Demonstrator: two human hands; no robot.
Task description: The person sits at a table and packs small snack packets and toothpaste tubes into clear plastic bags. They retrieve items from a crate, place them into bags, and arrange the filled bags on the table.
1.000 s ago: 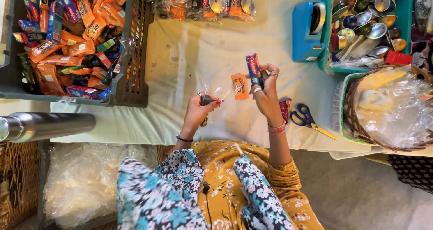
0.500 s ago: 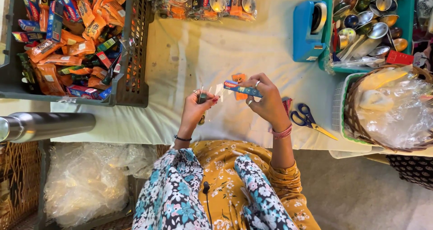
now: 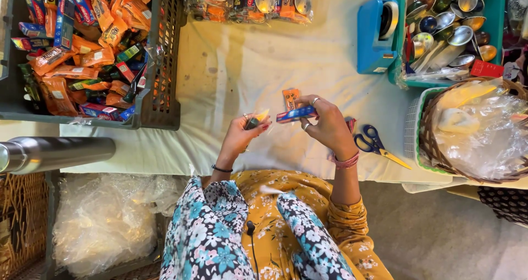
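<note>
My right hand [image 3: 325,124] grips a blue and red wrapped bar [image 3: 296,114], held level and pointing left. Just behind it an orange packet [image 3: 290,97] lies on the cream cloth [image 3: 242,60]. My left hand [image 3: 245,131] pinches a small dark item with a yellow tip [image 3: 257,118] together with a thin clear wrapper. The two hands are a few centimetres apart above the cloth, in front of my lap.
A dark crate [image 3: 159,65] of orange and blue snack packets stands at the left. A blue tape dispenser [image 3: 377,35], a teal tray of metal cups [image 3: 399,54], blue-handled scissors [image 3: 377,145] and a wicker basket with plastic [image 3: 478,131] are at right. Wrapped bundles [image 3: 247,0] lie at the back.
My right hand has turned the bar from upright to level and brought it down toward my left hand. The left hand has stayed nearly in place.
</note>
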